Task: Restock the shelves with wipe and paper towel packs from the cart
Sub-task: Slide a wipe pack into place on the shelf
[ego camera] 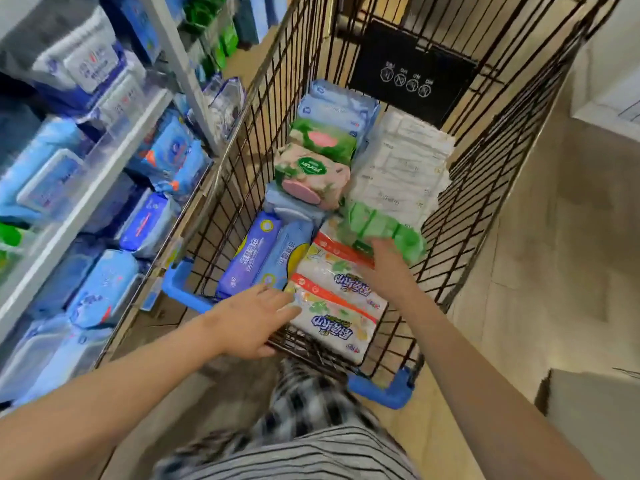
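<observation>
**Weak Hold, Crowded Shelf**

The green pack [381, 230] lies in the cart [485, 168] near its right wall. It sits on top of the white-and-orange paper towel packs [339, 306] and against a big white bundle [401, 161]. My right hand [388, 263] is at its near end, but blur hides my fingers, so I cannot tell whether I grip it or only touch it. My left hand [256, 317] is spread, fingers straight, with the fingertips on the nearest paper towel pack.

The wrap looks slick. If I lift it by one end, I think it could slip back or snag on the wire wall. The pink-and-green pack [311, 174] sits tilted on the blue packs [266, 254], so a knock from my arm might tip it.

The shelves [104, 174] on my left are crammed with blue packs, some leaning at the edge. Forcing another in could push one onto the pale floor [536, 271]. The cart stands just beside the shelves, which leaves little room.
</observation>
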